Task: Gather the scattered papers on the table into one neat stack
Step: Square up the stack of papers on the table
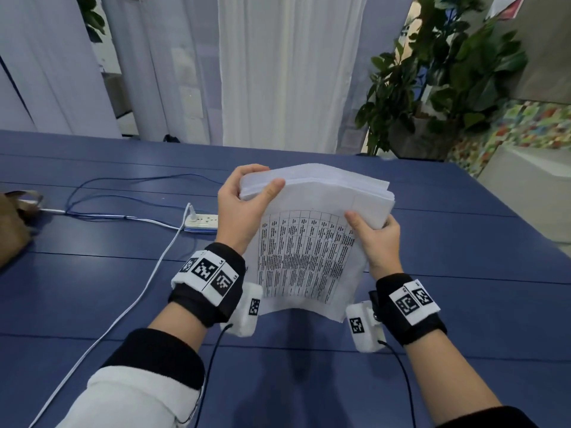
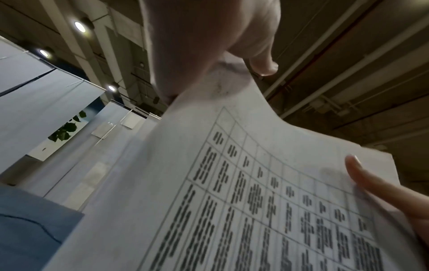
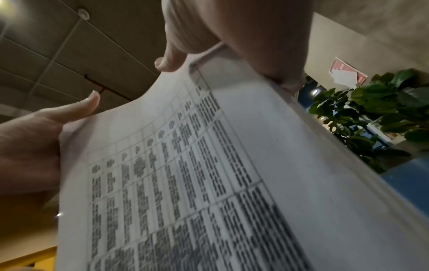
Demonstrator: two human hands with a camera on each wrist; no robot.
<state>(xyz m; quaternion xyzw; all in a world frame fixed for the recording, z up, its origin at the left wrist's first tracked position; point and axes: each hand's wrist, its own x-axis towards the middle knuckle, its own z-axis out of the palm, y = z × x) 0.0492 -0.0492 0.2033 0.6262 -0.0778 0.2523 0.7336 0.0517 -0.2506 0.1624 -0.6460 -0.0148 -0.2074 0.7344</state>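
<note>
over the blue desk our left hand and right hand each grip the paper stack by a top corner; it looks floppy, bendy, slippery.

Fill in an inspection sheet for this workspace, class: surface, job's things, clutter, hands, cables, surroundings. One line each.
Surface: blue table, planked, bare where visible.
Job's things: papers gathered in one bundle, held upright off the table, printed table facing the person; top edges uneven, not yet squared.
Clutter: brown bag at the table's left edge; no loose sheets seen.
Hands: left hand grips the bundle's top left corner; right hand grips its right edge.
Cables: power strip with a white cable and thin blue cable across the left side.
Surroundings: white curtain behind; plant at right.
</note>
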